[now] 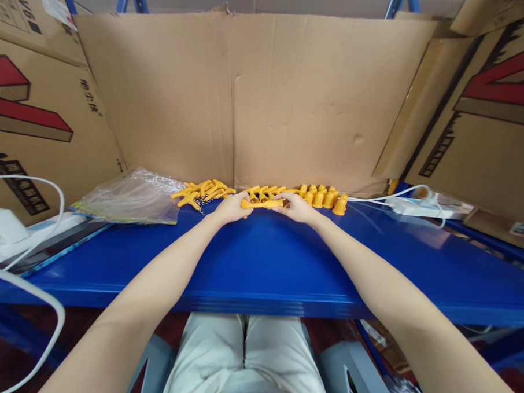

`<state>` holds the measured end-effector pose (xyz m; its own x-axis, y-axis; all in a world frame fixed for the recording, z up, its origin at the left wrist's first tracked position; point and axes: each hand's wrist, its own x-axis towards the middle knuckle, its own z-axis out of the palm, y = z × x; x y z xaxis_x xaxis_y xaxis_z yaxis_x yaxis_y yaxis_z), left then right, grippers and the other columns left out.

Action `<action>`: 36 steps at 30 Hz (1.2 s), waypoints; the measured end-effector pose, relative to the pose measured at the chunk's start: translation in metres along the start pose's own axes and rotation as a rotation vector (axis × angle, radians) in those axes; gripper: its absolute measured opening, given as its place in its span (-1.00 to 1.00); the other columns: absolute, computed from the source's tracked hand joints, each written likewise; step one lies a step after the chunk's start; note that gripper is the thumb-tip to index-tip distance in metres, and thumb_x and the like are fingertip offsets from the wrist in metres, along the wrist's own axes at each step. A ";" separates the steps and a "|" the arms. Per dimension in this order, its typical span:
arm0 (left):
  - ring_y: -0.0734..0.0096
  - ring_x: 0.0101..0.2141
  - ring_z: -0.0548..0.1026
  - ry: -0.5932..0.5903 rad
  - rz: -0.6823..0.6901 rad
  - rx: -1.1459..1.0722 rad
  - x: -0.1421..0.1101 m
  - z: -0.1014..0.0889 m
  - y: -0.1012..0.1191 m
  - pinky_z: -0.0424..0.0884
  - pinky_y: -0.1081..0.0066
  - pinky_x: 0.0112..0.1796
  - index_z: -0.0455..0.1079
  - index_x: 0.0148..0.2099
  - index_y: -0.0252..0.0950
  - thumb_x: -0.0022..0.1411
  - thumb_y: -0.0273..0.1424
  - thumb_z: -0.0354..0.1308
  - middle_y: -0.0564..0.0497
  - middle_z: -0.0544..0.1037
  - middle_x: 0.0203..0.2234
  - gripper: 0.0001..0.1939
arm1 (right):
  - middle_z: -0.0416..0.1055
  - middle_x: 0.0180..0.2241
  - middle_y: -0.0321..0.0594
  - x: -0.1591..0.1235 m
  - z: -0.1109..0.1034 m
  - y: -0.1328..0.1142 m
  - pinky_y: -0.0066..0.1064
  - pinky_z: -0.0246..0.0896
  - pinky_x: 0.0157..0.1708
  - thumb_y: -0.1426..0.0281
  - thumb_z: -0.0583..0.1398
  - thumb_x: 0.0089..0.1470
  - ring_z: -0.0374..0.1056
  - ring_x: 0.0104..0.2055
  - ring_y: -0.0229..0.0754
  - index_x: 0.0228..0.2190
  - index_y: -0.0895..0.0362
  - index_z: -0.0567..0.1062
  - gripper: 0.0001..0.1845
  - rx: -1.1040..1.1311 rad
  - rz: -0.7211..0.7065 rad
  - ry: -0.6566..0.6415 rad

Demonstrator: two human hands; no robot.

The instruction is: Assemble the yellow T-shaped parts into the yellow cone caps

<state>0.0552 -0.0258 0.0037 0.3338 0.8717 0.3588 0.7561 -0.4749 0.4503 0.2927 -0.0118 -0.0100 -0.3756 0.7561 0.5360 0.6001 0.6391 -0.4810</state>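
Over the back part of the table, my two hands hold an orange-yellow plastic corkscrew (264, 204) level between them. My left hand (232, 209) is closed around its left end, where the handle shows. My right hand (299, 210) pinches the other end; its fingertips hide part of it. Left of my hands lies a pile of yellow T-handled corkscrews (208, 189) with dark metal spirals. Behind my hands more T-shaped yellow pieces (266, 191) lie in a row. Several yellow flared sleeves (329, 197) stand upright beside my right hand.
A clear plastic bag (134, 197) lies on the left of the blue table (259, 266). Cardboard (309, 100) walls off the back, with printed boxes at both sides. White power strips (426, 208) and cables lie at the right and left.
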 end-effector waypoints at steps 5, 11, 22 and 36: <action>0.44 -0.58 0.39 0.018 0.000 -0.054 0.001 0.000 -0.003 0.20 0.47 -0.48 0.32 -0.26 -0.26 0.02 -0.35 0.18 0.17 0.43 -0.65 -0.80 | 0.44 -0.09 -0.05 0.004 0.005 0.005 -0.18 0.33 -0.02 0.42 0.31 -0.03 0.43 -0.16 -0.15 -0.10 0.19 0.45 -0.60 0.192 0.144 0.054; 0.47 -0.60 0.35 0.050 0.006 -0.067 0.001 -0.001 -0.004 0.17 0.47 -0.48 0.31 -0.27 -0.25 0.00 -0.38 0.20 0.18 0.41 -0.67 -0.80 | 0.43 -0.09 -0.13 0.002 -0.002 0.005 -0.25 0.38 -0.05 0.56 0.34 -0.13 0.46 -0.23 -0.24 -0.11 0.15 0.47 -0.53 0.468 0.269 -0.063; 0.46 -0.63 0.33 0.064 0.004 0.040 -0.002 -0.006 -0.002 0.16 0.47 -0.50 0.35 -0.21 -0.22 0.00 -0.37 0.17 0.20 0.40 -0.69 -0.77 | 0.42 -0.61 -0.19 -0.006 -0.014 -0.022 -0.57 0.20 -0.65 0.02 0.25 0.05 0.31 -0.64 -0.38 -0.58 0.21 0.41 -0.50 0.554 0.460 -0.258; 0.38 -0.52 0.40 0.129 0.033 0.143 -0.005 -0.011 0.011 0.19 0.45 -0.45 0.37 -0.16 -0.19 0.04 -0.33 0.17 0.13 0.45 -0.61 -0.74 | 0.20 -0.79 -0.30 -0.002 -0.012 -0.029 -0.54 -0.08 -0.81 -0.10 -0.05 0.20 0.00 -0.79 -0.38 -0.60 0.12 0.34 -0.38 0.589 0.613 -0.228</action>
<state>0.0558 -0.0372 0.0158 0.2916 0.8291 0.4771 0.8214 -0.4726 0.3192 0.2840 -0.0337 0.0112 -0.2762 0.9595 -0.0557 0.3045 0.0324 -0.9520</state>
